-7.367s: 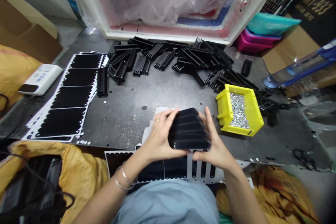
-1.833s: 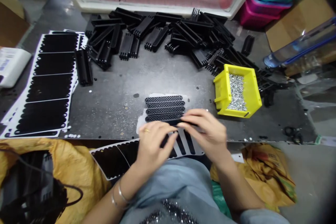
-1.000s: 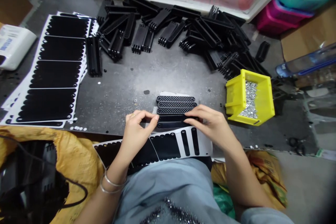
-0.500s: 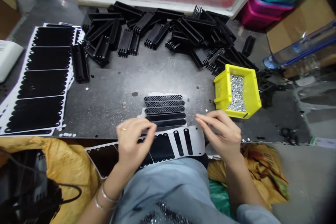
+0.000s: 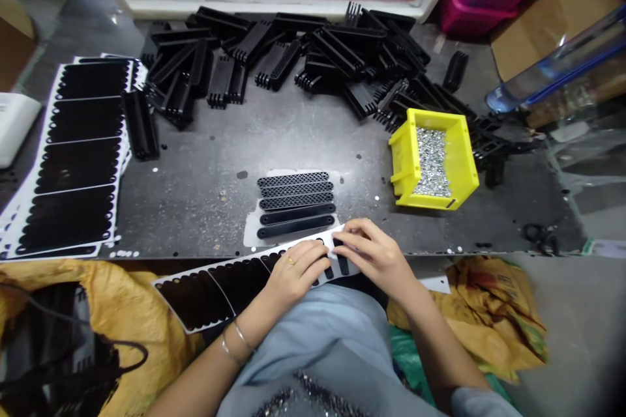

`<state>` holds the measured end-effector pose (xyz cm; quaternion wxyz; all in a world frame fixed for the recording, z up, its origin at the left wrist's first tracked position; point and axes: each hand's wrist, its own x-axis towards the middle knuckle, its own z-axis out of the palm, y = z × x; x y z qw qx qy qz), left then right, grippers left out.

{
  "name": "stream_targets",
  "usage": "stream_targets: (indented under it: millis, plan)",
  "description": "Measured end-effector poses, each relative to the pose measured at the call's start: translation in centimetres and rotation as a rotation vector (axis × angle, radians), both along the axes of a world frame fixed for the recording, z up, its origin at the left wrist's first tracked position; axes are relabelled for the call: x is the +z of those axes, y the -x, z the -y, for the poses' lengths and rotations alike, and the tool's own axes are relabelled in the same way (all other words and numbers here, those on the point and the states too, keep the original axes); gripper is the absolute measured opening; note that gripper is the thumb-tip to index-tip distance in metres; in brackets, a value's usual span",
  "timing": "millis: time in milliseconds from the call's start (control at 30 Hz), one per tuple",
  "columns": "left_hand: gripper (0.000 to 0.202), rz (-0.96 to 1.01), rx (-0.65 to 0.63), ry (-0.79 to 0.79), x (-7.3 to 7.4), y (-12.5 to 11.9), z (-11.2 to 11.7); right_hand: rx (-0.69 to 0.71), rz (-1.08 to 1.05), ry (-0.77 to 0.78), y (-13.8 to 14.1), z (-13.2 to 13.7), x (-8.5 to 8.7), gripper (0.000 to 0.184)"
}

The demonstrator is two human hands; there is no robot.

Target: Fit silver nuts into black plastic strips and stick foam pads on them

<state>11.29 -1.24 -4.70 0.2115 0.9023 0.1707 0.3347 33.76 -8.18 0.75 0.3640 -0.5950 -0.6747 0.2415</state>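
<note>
A long white-backed sheet of black adhesive strips lies across my lap and the table's front edge. My left hand rests on it with the fingers together. My right hand pinches its right end, where some strips are peeled away. Just beyond my hands lie five black bars on a white paper scrap. The upper three bars show a mesh face, and the lower two are smooth. Neither hand touches them.
A heap of black finned plastic parts covers the back of the grey metal table. Stacked strip sheets lie left. A yellow bin of screws stands right, with scissors beyond. A yellow bag lies below the table edge.
My hands have come together from apart and taken the right end of the sheet. The sheet now lies more slanted, and the view has shifted slightly.
</note>
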Motion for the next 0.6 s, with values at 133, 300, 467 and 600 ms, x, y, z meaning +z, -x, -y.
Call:
stream_targets:
  millis: [133, 300, 467, 600]
  plan:
    - [0.024, -0.013, 0.016, 0.054, 0.7, -0.9, 0.2, 0.067, -0.285, 0.018, -1.7, 2.0, 3.1, 0.019]
    - [0.014, 0.053, -0.054, 0.124, 3.5, -0.8, -0.2, -0.084, -0.459, -0.021, -0.3, -1.6, 5.6, 0.026]
    - [0.008, 0.045, 0.414, 0.287, 6.6, 2.8, -4.0, 0.017, 0.134, -0.158, 4.6, -8.8, 3.4, 0.044]
    - [0.014, -0.083, 0.650, 0.511, 6.3, 4.6, -7.4, 0.178, 0.270, -0.191, 5.6, -11.3, 2.1, 0.026]
